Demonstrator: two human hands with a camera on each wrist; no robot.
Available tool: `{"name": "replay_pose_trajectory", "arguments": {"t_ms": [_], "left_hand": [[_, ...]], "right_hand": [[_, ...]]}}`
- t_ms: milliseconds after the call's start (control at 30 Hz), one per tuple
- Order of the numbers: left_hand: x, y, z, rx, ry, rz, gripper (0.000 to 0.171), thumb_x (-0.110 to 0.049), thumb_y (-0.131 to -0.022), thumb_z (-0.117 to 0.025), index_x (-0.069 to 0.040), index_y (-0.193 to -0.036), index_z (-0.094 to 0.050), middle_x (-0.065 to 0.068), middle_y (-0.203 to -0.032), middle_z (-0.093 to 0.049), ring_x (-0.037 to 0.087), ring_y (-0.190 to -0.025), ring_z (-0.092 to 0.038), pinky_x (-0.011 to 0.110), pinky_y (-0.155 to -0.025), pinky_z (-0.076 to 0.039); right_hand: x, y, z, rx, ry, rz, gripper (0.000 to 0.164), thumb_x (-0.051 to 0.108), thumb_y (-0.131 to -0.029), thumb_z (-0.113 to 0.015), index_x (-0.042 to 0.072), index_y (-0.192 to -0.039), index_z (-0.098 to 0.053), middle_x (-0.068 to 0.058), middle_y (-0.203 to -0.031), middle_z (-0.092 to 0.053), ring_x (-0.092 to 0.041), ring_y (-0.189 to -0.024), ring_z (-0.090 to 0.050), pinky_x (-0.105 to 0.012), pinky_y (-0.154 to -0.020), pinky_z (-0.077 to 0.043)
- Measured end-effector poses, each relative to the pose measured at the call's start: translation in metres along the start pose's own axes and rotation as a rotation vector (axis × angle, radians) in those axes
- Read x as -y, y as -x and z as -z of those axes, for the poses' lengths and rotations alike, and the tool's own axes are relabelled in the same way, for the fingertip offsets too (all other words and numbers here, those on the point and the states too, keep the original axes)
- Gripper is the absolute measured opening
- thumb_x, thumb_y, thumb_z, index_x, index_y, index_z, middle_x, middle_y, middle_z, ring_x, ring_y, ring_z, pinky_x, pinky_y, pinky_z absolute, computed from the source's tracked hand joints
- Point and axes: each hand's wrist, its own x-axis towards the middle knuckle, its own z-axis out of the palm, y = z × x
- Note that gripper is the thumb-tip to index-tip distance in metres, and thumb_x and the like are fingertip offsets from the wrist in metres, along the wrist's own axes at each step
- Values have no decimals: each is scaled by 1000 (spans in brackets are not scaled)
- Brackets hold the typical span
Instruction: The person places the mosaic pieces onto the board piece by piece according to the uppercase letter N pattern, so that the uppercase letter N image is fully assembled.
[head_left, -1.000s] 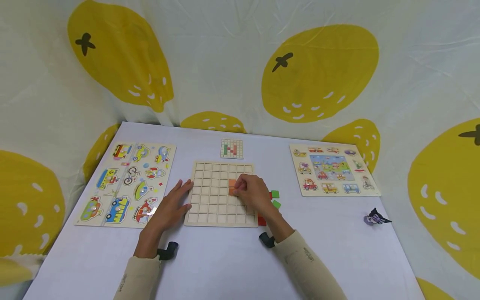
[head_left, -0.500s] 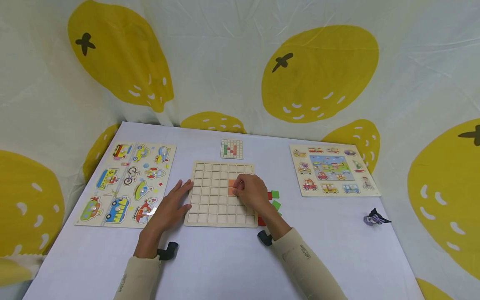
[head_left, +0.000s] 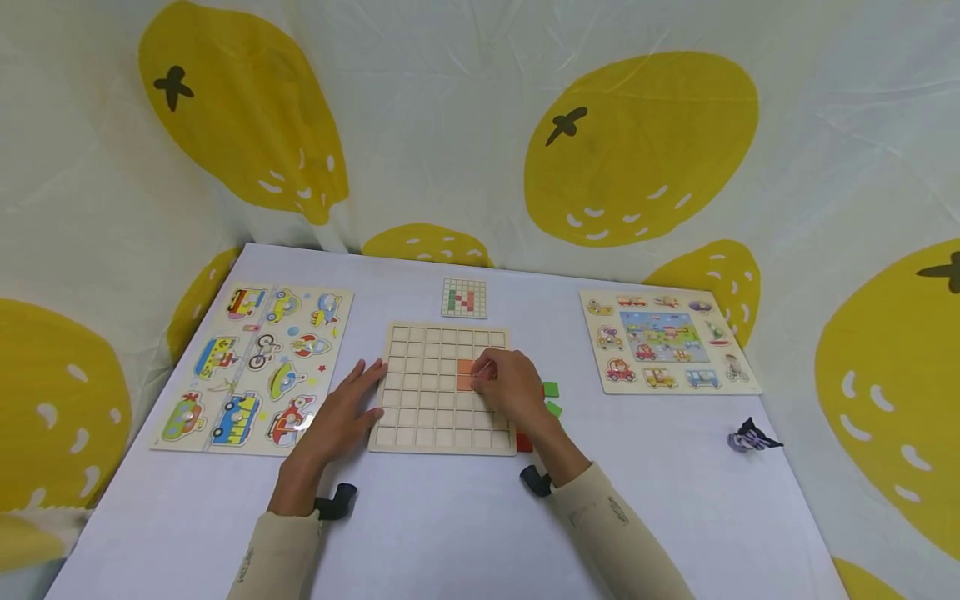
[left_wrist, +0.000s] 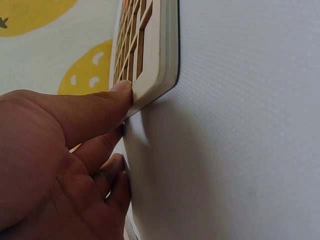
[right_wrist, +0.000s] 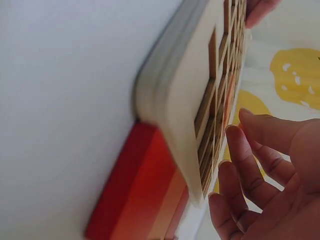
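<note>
A square wooden grid board [head_left: 416, 433] lies on the table with orange tiles [head_left: 464, 367] in its right half. My left hand [head_left: 337, 421] lies beside the board's left edge, fingers extended; in the left wrist view its thumb [left_wrist: 100, 110] touches the board's rim. Over the right side of the grid is my right hand [head_left: 510, 385], its fingertips beside the orange tiles. In the right wrist view the thumb and index finger [right_wrist: 240, 147] are close together, the fingers loosely bent, and no tile shows clearly between them. The hand hides part of the grid.
Red tiles [head_left: 524, 442] and green tiles [head_left: 551, 389] lie right of the board. Behind it is a small pattern card [head_left: 464, 298]. A vehicle puzzle [head_left: 251, 371] lies at left, a picture puzzle [head_left: 667, 342] at right, and a small dark-and-purple object [head_left: 752, 435] near the right edge.
My right hand shifts slightly left by half a second ago, then back right, so more of the orange tiles shows. My left hand stays in place.
</note>
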Motion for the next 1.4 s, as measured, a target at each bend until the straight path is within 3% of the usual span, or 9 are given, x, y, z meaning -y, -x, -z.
{"name": "replay_pose_trajectory", "arguments": {"t_ms": [433,733,1000,1400], "left_hand": [[0,0,0,-1,1,-4,73,-1,-97,-70,-11,-163,-41,11,-174,-34,42,-165,-17,68,-128,-25],[-1,0,1,4,-12,-2,72,-3,-98,-70,-11,-163,-42,12,-174,-34,43,-165,-18,68,-128,-25],[-1,0,1,7,-6,5,72,-3,-98,-70,-11,-163,-42,13,-174,-33,43,-165,-18,68,-128,-25],[-2,0,0,5,-1,9,72,-2,-98,-70,-11,-163,-42,14,-174,-33,44,-164,-18,69,-128,-24]], "right_hand": [[-22,21,31,-56,-137,-57,14,16,-92,-82,17,-105,-78,1,-89,-69,-22,-94,-60,-35,-84,-50],[-38,46,44,-55,-94,-143,18,19,-88,-87,17,-102,-77,1,-88,-70,-21,-95,-59,-32,-80,-50],[-48,62,43,-9,-58,-166,26,16,-80,-94,17,-99,-77,0,-94,-72,-22,-98,-56,-32,-80,-46],[-53,70,38,-2,-17,-127,26,14,-79,-94,15,-97,-76,-3,-95,-68,-20,-98,-56,-29,-78,-54]]}}
